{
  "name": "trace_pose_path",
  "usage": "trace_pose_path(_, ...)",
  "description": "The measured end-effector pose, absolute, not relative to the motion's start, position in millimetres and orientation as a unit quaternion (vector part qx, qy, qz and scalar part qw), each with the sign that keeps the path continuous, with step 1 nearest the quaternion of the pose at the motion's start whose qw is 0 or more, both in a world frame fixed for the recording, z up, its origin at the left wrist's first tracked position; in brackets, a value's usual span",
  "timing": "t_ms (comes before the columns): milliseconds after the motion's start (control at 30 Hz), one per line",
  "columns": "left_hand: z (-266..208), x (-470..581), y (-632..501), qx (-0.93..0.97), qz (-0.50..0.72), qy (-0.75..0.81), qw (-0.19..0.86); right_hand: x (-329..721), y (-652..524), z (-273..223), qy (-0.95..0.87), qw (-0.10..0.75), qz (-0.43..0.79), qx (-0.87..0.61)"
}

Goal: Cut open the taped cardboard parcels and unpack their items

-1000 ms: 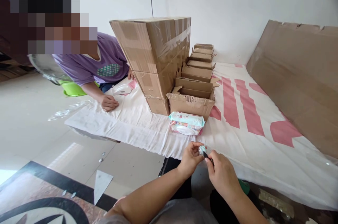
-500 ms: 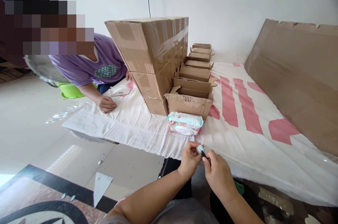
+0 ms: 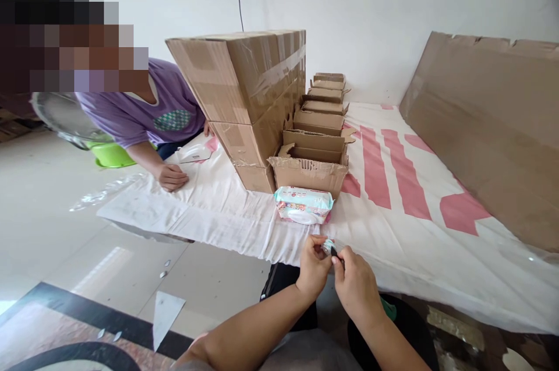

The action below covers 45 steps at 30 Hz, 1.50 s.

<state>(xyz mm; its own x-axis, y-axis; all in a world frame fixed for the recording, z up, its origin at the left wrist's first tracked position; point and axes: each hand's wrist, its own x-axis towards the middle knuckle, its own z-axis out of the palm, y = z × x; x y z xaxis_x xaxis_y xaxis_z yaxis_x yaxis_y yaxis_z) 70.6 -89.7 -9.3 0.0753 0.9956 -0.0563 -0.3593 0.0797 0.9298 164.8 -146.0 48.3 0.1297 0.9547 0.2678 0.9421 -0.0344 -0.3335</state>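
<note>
Between the fingers of my left hand [image 3: 315, 266] is a small pale-green and white piece [image 3: 329, 244], too small to name. My right hand [image 3: 354, 281] is closed round a thin black-tipped tool [image 3: 335, 253], its tip touching that piece; the rest of it is hidden in my fingers. Both hands are close together at the table's near edge. Just beyond them lies a pack of wet wipes [image 3: 303, 205], light blue with a white lid, against an open cardboard box.
Open cardboard boxes [image 3: 308, 172] run back in a row beside a tall stack of taped cartons [image 3: 236, 80]. A large cardboard sheet [image 3: 484, 120] leans at the right. Across the cloth-covered table [image 3: 244, 222], a person in purple [image 3: 174, 97] rests one hand on it.
The view has shifted slightly, so the scene sits a little further left. My hands keep nearly the same pose, with the black tip still at the small piece.
</note>
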Motion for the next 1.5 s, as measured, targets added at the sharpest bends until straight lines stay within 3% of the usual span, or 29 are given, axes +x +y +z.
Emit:
trace_pose_path(833,-4.3,71.0,-92.2,0.430,0.538,0.393,0.610,182.4,-137.3,49.5,-0.677,0.206,0.025,-0.707)
trace_pose_path(1067,4.3,67.2,-88.3,0.393,0.500,0.372,0.676,204.1,-131.9,56.4,-0.685,0.288,0.044,-0.667)
trace_pose_path(1200,8.8,66.4,-87.4,0.410,0.486,0.355,0.686,213.1,-122.3,64.8,-0.753,0.240,0.075,-0.608)
trace_pose_path(1500,3.0,63.0,-84.4,0.409,0.460,0.338,0.712,216.7,-104.6,79.6,-0.847,0.115,0.024,-0.518)
